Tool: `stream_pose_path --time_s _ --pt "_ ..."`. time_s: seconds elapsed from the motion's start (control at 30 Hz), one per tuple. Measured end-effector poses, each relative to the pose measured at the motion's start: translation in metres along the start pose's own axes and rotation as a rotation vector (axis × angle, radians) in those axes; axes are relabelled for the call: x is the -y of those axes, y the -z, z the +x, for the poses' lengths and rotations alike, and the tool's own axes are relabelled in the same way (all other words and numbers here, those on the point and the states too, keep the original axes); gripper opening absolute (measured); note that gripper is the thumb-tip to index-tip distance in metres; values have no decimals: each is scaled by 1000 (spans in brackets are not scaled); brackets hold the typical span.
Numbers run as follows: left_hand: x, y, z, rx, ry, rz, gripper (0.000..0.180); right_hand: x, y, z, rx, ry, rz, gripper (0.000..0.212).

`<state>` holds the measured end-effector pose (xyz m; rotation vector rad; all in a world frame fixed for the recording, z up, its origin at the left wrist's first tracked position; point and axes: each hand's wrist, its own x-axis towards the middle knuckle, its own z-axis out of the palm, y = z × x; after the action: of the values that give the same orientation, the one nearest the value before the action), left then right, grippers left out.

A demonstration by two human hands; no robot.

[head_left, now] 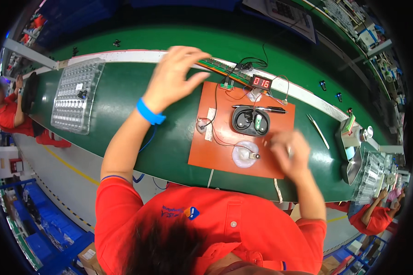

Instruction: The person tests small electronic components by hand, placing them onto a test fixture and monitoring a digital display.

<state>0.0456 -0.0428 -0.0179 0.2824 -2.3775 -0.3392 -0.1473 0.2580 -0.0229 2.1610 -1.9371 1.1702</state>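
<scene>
My left hand (176,78), with a blue wristband (150,112), hovers over the far edge of the green bench. Its fingers are stretched out and it holds nothing. Smeared by motion, my right hand (291,153) is at the right side of an orange mat (202,153); its fingers are too blurred to read. Left of it, a black earbud charging case (251,132) stands with its earbud wells facing up. A black pen (273,110) lies just beyond the case. Nearer me, a round whitish pad (243,158) carries a small wired metal piece (254,156).
A small red-digit display (261,82) with wires stands behind the case. White tweezers (319,132) lie to the right, before metal containers (352,167). A clear plastic tray (75,98) is at the left. Beyond the white rail (312,100) runs a green belt (303,73) with small dark parts. Co-workers sit at both ends.
</scene>
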Motion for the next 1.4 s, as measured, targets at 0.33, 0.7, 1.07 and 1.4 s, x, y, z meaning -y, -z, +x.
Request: stream_pose_path --time_s 0.33,0.7,1.07,1.4 --pt "43 -6 -39 152 235 -57 35 -190 39 60 -252 -396 -590 22" --pt "45 -14 -43 -71 290 -148 29 2 -19 33 55 -143 -183 39" --pt "41 -9 -40 -232 241 -121 21 17 -31 39 81 -369 -134 32" --pt "-35 -19 -18 64 714 -859 15 29 -15 -15 41 -173 148 25"
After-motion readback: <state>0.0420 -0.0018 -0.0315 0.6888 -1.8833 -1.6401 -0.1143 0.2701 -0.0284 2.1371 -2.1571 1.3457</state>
